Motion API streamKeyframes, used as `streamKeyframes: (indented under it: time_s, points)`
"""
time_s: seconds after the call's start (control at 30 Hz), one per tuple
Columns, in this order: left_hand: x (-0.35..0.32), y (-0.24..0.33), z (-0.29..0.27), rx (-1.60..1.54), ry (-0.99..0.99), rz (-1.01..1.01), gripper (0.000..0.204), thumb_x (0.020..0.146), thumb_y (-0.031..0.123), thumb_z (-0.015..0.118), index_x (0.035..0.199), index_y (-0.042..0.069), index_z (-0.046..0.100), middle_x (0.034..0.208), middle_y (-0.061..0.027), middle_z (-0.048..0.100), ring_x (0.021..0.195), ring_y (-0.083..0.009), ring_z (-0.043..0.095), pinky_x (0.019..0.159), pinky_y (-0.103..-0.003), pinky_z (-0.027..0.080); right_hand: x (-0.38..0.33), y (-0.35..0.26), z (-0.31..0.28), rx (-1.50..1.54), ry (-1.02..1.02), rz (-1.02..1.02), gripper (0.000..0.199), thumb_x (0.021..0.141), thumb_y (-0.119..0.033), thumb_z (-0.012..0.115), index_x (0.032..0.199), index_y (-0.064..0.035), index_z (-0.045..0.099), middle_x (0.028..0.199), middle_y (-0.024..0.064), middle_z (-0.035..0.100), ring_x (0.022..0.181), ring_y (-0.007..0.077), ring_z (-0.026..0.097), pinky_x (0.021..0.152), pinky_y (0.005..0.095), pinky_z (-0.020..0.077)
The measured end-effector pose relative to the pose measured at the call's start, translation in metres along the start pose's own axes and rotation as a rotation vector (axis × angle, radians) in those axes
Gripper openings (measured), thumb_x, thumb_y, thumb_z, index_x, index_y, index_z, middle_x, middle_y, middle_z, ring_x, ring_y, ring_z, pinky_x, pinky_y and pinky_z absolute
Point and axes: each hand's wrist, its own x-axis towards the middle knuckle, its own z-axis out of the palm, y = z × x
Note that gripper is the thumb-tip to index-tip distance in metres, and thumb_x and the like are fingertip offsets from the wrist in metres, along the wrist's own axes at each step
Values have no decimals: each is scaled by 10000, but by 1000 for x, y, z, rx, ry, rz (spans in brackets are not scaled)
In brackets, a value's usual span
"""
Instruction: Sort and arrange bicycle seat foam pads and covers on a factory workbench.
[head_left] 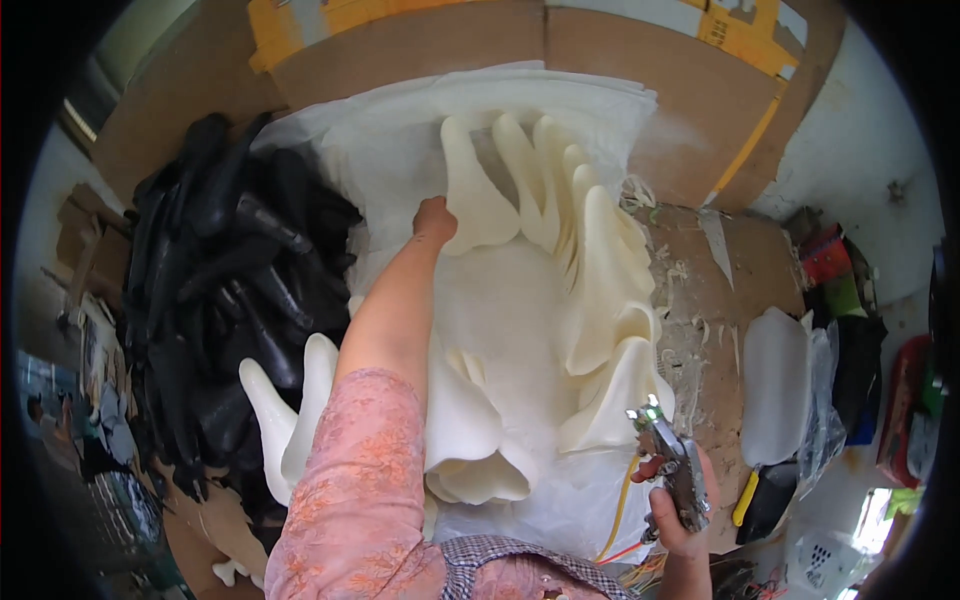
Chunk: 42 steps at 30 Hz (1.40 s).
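My left arm reaches forward. My left hand is closed at the edge of a cream saddle-shaped foam pad, its fingertips partly hidden. In my right hand, low on the right, is a metal spray gun, its nozzle pointing forward and a little left. Around the white sheet stand more cream pads, overlapping in a row along its right side. Nearer me, other pads sit beside my left forearm, and two narrow ones rise to its left.
A heap of black, elongated pieces lies left of the sheet. Cardboard with yellow tape walls the far side. Scraps litter the cardboard at right. Beyond it are a white rounded container and bags. A yellow hose runs near the gun.
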Motion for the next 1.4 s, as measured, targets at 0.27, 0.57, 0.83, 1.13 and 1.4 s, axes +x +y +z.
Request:
streamKeyframes:
  time_s: [0.27,0.57,0.83,1.13,1.4]
  points:
    - [-203,44,-225,-413,-98,260,414,771,79,489,1165,-29,558,966,-117,662,859,-190,621,785,-310,474,-36,-10,-2,-126,-91,74,578,821,-139,612,1312,55,376,960,136,569,844,196,580,777,324,462]
    - [-460,-150,-289,189,117,-290,405,821,151,580,1189,-15,550,1059,-147,631,956,-252,598,867,-334,457,-107,-31,-12,-34,-269,42,527,815,-53,618,1302,-2,425,964,105,621,837,178,610,770,309,484]
    - [-390,81,-157,-658,108,382,292,859,7,549,1148,10,592,1054,-81,630,934,-140,583,839,-265,470,-250,-65,-102,-227,40,297,531,810,-130,629,1277,35,438,920,111,617,802,160,599,731,313,517]
    - [-388,116,101,3,-29,148,412,786,108,578,1178,12,498,1078,-216,553,1000,-387,555,867,-448,456,-263,-77,-129,48,256,42,621,786,-177,659,1294,52,385,881,149,608,765,205,604,705,331,515]
    - [-443,139,33,-117,-14,311,239,807,106,492,988,-28,572,931,-227,547,896,-396,543,801,-456,442,-234,-48,-176,-171,-38,186,544,813,-128,644,1297,-5,425,933,98,617,819,144,593,737,274,474]
